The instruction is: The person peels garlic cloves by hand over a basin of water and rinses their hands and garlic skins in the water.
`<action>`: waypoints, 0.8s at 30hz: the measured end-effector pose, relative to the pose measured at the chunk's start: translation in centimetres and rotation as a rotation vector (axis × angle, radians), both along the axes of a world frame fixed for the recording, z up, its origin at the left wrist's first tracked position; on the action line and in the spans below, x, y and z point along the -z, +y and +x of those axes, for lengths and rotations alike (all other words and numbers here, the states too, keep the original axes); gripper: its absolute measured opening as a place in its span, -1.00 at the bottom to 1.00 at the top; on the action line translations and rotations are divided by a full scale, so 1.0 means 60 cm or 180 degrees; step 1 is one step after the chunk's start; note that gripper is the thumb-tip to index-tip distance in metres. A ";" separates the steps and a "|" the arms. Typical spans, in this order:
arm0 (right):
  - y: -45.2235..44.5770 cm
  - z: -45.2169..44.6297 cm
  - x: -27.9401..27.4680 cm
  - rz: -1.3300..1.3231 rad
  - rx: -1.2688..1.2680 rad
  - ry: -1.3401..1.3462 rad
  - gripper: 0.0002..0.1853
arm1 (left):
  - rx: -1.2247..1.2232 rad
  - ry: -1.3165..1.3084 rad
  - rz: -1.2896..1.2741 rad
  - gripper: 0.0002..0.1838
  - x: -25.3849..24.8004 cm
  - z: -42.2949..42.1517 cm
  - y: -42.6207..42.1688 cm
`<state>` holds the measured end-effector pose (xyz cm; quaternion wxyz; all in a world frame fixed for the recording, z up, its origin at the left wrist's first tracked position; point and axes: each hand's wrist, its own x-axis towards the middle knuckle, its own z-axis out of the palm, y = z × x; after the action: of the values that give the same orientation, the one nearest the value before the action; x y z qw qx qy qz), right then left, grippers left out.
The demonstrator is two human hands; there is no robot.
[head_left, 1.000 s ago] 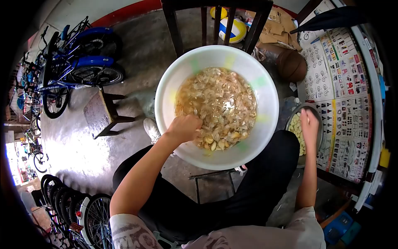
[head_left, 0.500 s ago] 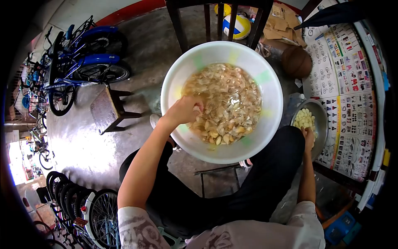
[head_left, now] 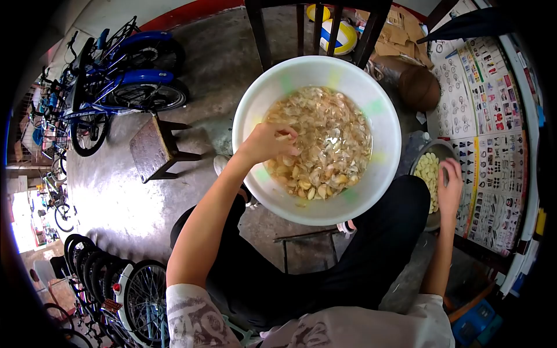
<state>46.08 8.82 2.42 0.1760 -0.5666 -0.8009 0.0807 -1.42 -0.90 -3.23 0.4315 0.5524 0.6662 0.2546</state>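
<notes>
A large white basin point(head_left: 249, 104) holds water with garlic cloves point(head_left: 316, 188) and loose papery skins floating in it. Over the basin's left part is my left hand point(head_left: 271, 142), its fingers curled around a pale piece that looks like a garlic clove. To the right, a metal bowl point(head_left: 445, 149) contains many peeled white cloves point(head_left: 427, 173). My right hand point(head_left: 450, 184) is over the right side of this bowl, fingers apart, with nothing visible in them.
A dark slatted chair point(head_left: 313, 29) stands behind the basin. On the left are a small wooden stool point(head_left: 152, 148) and blue bicycles point(head_left: 139, 81). A brown ball point(head_left: 419, 89) and a printed poster point(head_left: 487, 116) are at the right.
My right hand has lifted from among the peeled cloves to the bowl's right side, its fingers now apart. My left hand has shifted slightly right over the basin. The view has moved a little.
</notes>
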 end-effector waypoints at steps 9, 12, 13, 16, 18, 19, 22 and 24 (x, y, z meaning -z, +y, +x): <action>-0.013 -0.395 -0.020 -0.1972 -0.1726 0.1346 -0.76 | -0.0877 -0.1750 -0.0397 -0.67 -0.056 0.027 0.017; -0.006 -0.456 0.018 -0.1890 -0.1834 0.1431 -0.77 | -0.0822 -0.1623 -0.0182 -0.68 -0.058 0.028 0.021; -0.006 -0.460 0.027 -0.1893 -0.1835 0.1427 -0.77 | -0.0825 -0.1627 -0.0184 -0.68 -0.056 0.027 0.022; -0.006 -0.469 0.039 -0.1652 -0.1834 0.2128 -0.80 | -0.0848 -0.1468 0.0164 -0.68 -0.057 0.029 0.023; -0.007 -0.480 0.035 -0.1228 -0.1880 0.2503 -0.87 | -0.0831 -0.1449 0.0141 -0.67 -0.065 0.036 0.020; -0.005 -0.481 0.037 -0.1226 -0.1884 0.2506 -0.87 | -0.0834 -0.1445 0.0143 -0.67 -0.063 0.034 0.020; -0.009 -0.475 0.042 -0.0905 -0.2142 0.2154 -0.86 | -0.0766 -0.1101 0.0035 -0.69 -0.054 0.038 0.012; -0.015 -0.479 0.045 -0.0690 -0.2133 0.2136 -0.85 | -0.0993 -0.1387 0.0186 -0.71 -0.053 0.043 0.009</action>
<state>17.33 7.89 -0.28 0.3289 -0.2353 -0.8253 0.3941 1.18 -0.37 -0.06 0.5041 0.3874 0.6271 0.4501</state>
